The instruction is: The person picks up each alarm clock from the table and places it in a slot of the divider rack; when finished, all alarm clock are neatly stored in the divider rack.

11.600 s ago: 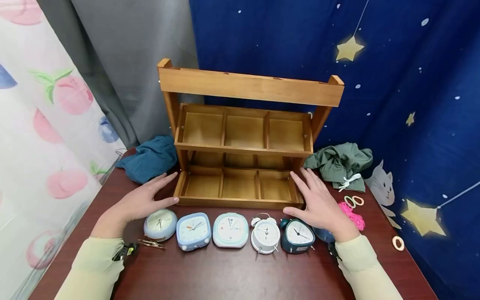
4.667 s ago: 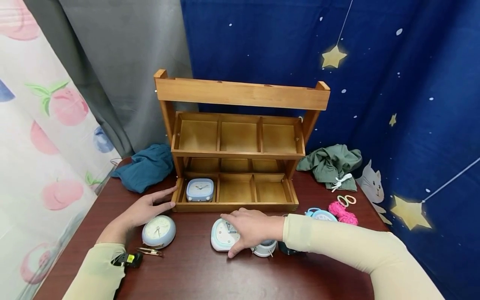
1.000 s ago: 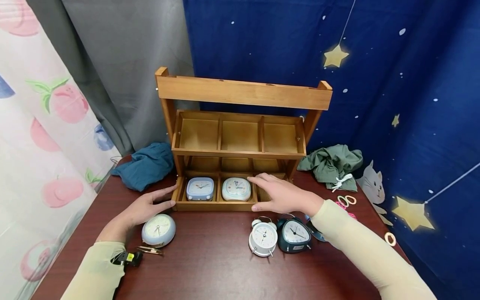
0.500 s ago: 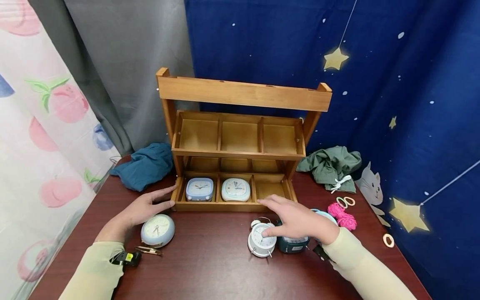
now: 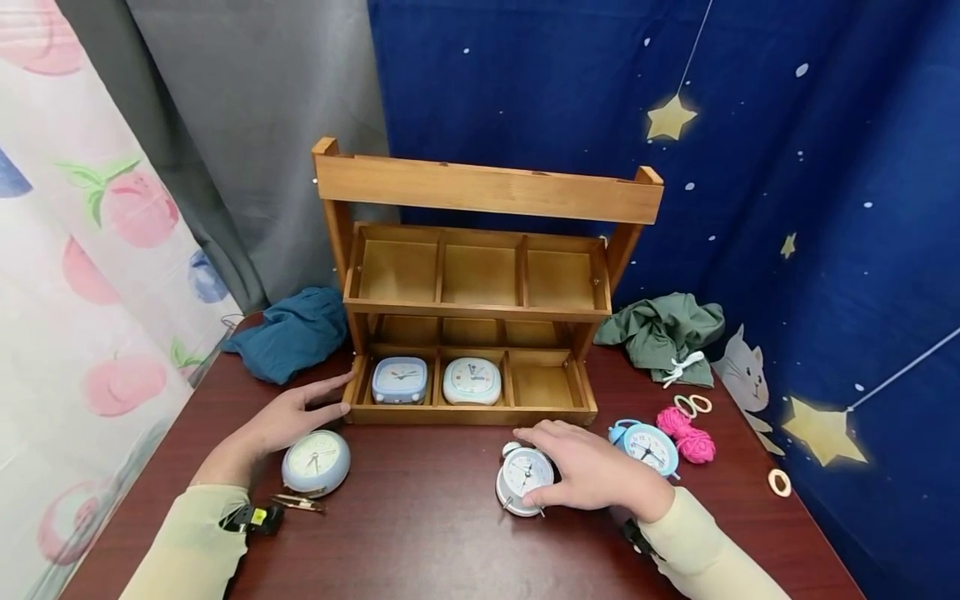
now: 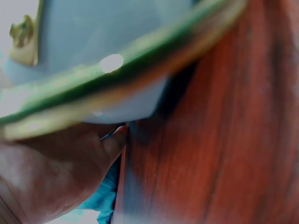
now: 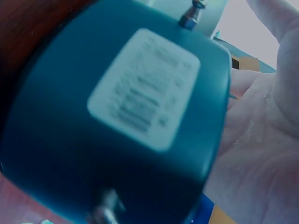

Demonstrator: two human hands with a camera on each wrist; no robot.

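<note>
My left hand [image 5: 279, 427] rests with extended fingers at the left end of the wooden shelf's [image 5: 472, 414] lower tray. A round pale-blue clock [image 5: 316, 462] stands just below it; its gold-edged back fills much of the left wrist view. My right hand [image 5: 592, 467] spreads over the right side of a white twin-bell alarm clock [image 5: 522, 475], fingers at its top and thumb at its lower edge. The dark teal clock [image 7: 117, 116], hidden under that hand from the head, looms large in the right wrist view. Two clocks, a blue one [image 5: 400, 379] and a whitish one [image 5: 472, 380], sit in the lower tray's left and middle compartments.
Right of my right hand stand a light-blue alarm clock [image 5: 648, 447] and pink yarn balls [image 5: 693, 445]. Rings [image 5: 780, 482] lie farther right. A teal cloth [image 5: 288, 333] and a green cloth [image 5: 667, 327] flank the shelf. A small gold-coloured item [image 5: 298, 502] lies at left.
Both clocks in the lower tray stood on the table earlier. Since one second ago my right hand has left the tray and come down to the white alarm clock. My left hand stays put.
</note>
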